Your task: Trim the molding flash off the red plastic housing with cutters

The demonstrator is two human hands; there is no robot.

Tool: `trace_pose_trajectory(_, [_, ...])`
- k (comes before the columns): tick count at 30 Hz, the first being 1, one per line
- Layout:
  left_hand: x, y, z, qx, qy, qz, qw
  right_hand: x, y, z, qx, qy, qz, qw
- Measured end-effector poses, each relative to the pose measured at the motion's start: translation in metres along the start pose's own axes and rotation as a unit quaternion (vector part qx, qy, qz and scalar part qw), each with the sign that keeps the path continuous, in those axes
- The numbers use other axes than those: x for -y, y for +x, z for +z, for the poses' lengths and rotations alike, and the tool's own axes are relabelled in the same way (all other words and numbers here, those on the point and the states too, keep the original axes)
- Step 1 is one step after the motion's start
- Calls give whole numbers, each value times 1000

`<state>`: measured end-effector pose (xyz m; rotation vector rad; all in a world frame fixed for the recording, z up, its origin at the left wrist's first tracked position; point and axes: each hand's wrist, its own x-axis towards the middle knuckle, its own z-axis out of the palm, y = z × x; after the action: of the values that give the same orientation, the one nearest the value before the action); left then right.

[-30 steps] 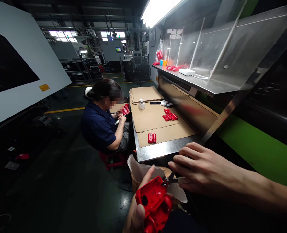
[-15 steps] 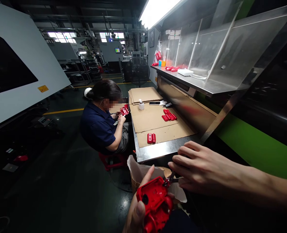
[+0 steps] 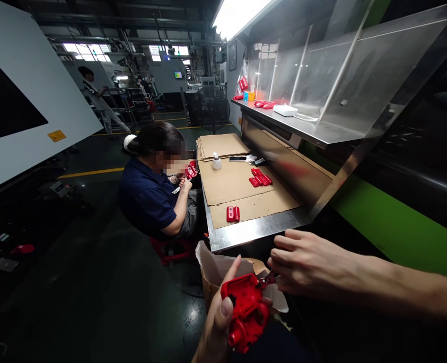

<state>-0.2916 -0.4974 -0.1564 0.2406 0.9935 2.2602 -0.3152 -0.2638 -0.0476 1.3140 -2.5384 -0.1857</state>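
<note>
My left hand (image 3: 219,315) is closed around a red plastic housing (image 3: 248,320), its hollow inside turned up and its thumb-side edge under my thumb. A round tube-like part of the housing points down toward me. In my right hand (image 3: 301,262) is a pair of small metal nippers (image 3: 269,278), largely hidden by the curled fingers. Their jaws are at the upper right edge of the housing; whether they touch it I cannot tell. Below both hands stands an open paper bag (image 3: 210,272) with a pale lining.
A metal-edged table (image 3: 252,234) covered with cardboard (image 3: 238,186) bears more red housings (image 3: 260,177), a small white bottle (image 3: 216,162) and a phone (image 3: 237,159). A seated co-worker (image 3: 151,186) handles a red part at left. A metal shelf (image 3: 310,126) overhangs the right side.
The housing in my left hand has tilted and shifted slightly right. My right hand has moved a little lower and right with the nippers. A walking person has come into view at far left.
</note>
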Motion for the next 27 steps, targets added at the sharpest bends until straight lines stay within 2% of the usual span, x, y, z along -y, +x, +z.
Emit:
trace_pose_trajectory(2, [-3, -3, 8, -38, 10, -9, 999, 0, -2, 2, 13, -4, 13, 1000])
trace_pose_trajectory(5, [-6, -5, 10, -55, -11, -23, 998, -2, -7, 0, 33, -2, 48, 998])
trace_pose_trajectory(7, [-7, -4, 6, -51, -22, -27, 998, -1, -11, 1, 40, 47, 95, 994])
trace_pose_trajectory(9, [-7, -1, 3, -46, -15, -14, 999, 5, -14, 8, 18, 144, 167, 975])
trace_pose_trajectory(12, [-4, 4, 3, -20, 15, 29, 999, 21, -13, 25, -51, 320, 260, 910])
trace_pose_trajectory(15, [1, 7, 6, 17, 49, 51, 997, 37, -7, 42, -98, 423, 303, 848])
trace_pose_trajectory(19, [8, 6, 4, 20, 65, 58, 996, 52, -1, 53, -147, 441, 323, 825])
trace_pose_trajectory(21, [12, 3, 1, -1, 94, 67, 993, 58, -1, 58, -151, 463, 342, 804])
trace_pose_trajectory(22, [14, 1, 0, -19, 119, 77, 990, 62, -1, 61, -154, 485, 355, 784])
trace_pose_trajectory(24, [22, -2, 0, -66, 192, 107, 973, 71, -3, 67, -167, 539, 380, 733])
trace_pose_trajectory(27, [40, -6, 7, -131, 312, 144, 930, 83, -7, 73, -178, 606, 420, 652])
